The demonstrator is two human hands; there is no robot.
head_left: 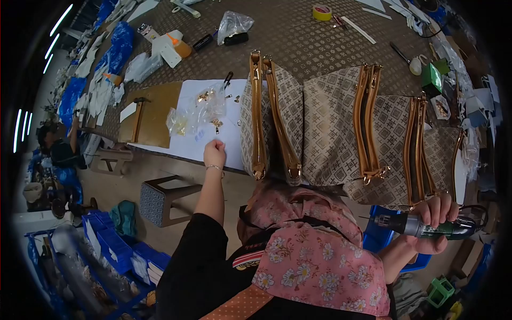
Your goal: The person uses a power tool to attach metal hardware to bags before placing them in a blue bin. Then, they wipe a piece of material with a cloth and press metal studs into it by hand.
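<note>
My left hand (pixel 215 153) is closed, fingers curled together, at the front edge of the white paper (pixel 230 140). Anything inside it is hidden or too small to make out. Just beyond lies a small gold metal fitting (pixel 216 124), near clear plastic bags (pixel 205 101) with gold-coloured pieces. On the right, my right hand (pixel 434 221) wraps around a dark electric screwdriver (pixel 421 226), its thin bit pointing left. Between my hands stands a row of patterned beige handbags (pixel 328 122) with tan trim and gold zippers, overhanging the table edge.
A brown board (pixel 152 120) lies left of the paper. Farther back are an orange-tipped glue bottle (pixel 180 47), yellow tape (pixel 322 13) and a green box (pixel 432 80). Below left is a stool (pixel 154 202); a blue crate (pixel 380 229) sits below right. Another person (pixel 61 146) is at far left.
</note>
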